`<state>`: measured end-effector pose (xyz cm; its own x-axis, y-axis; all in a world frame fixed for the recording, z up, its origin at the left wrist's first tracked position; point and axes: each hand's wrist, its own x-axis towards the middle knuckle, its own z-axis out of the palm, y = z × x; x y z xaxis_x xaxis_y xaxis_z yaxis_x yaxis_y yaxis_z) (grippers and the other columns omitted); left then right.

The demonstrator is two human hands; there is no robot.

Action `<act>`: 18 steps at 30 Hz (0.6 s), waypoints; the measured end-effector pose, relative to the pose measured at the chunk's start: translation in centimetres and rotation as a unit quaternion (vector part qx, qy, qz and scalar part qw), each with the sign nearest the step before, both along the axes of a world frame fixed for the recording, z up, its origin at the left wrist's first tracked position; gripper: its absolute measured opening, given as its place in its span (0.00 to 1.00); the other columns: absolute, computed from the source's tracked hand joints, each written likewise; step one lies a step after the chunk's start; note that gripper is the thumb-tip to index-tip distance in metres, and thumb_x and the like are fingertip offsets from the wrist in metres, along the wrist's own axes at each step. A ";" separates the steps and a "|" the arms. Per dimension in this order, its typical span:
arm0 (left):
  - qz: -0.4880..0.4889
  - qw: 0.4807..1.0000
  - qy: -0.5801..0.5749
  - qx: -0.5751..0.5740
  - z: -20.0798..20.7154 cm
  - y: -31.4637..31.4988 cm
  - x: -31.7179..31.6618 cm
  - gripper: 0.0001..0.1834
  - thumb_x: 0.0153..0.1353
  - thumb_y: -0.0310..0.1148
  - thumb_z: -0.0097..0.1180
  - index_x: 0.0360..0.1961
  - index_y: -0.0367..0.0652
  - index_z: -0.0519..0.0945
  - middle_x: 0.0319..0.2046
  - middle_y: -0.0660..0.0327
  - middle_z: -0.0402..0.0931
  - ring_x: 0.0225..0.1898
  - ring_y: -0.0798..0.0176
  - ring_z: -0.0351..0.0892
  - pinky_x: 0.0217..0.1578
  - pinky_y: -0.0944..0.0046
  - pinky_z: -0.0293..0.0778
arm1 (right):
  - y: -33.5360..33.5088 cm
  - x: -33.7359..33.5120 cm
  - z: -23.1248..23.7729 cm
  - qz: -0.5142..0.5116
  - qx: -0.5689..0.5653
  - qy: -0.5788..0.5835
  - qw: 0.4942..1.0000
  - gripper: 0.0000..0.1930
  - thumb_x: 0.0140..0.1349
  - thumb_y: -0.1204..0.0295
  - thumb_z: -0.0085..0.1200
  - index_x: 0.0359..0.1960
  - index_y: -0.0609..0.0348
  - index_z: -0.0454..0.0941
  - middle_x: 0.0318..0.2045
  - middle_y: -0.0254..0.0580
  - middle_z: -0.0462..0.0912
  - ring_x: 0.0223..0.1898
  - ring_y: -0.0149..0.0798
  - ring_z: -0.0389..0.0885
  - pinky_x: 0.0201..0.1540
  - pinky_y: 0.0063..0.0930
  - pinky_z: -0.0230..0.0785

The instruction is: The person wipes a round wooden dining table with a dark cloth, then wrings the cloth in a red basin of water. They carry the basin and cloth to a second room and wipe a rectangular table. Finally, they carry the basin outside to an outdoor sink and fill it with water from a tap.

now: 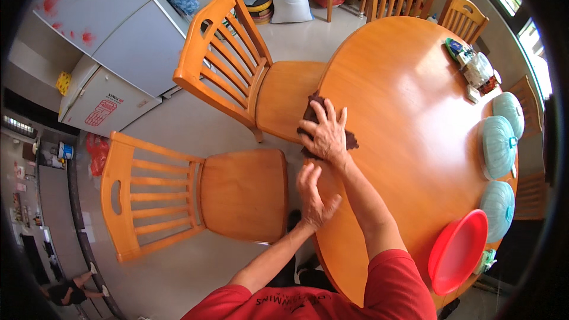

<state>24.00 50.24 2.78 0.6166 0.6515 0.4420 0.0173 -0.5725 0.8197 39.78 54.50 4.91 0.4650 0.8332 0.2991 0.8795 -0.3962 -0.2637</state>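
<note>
My right hand (pixel 327 135) presses a dark brown cloth (pixel 351 141) against the left edge of a round wooden table (pixel 409 142). Its fingers are spread over the cloth, which bunches out on both sides of the hand and hangs a little over the edge. Closer to me, my left hand (pixel 318 200) hovers by the same table edge, holding nothing, with its thumb apart from the fingers. Whether it touches the table I cannot tell.
Two wooden chairs, one nearer (pixel 243 195) and one farther (pixel 290 95), stand left of the table. Along its right side are a red basin (pixel 457 252), several teal domed covers (pixel 498 147) and a tray of small items (pixel 474 68). A white sack (pixel 290 0) stands behind.
</note>
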 end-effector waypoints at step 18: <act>0.073 0.988 0.137 -0.010 -2.1 -16.8 -14.0 0.35 0.55 0.48 0.57 0.60 0.43 0.61 0.60 0.45 0.52 0.61 0.41 0.51 0.60 0.44 0.46 | -32.5 -24.4 1.4 -0.006 -0.030 0.047 0.998 0.24 0.49 0.55 0.56 0.51 0.37 0.72 0.62 0.39 0.62 0.65 0.44 0.56 0.63 0.63 0.42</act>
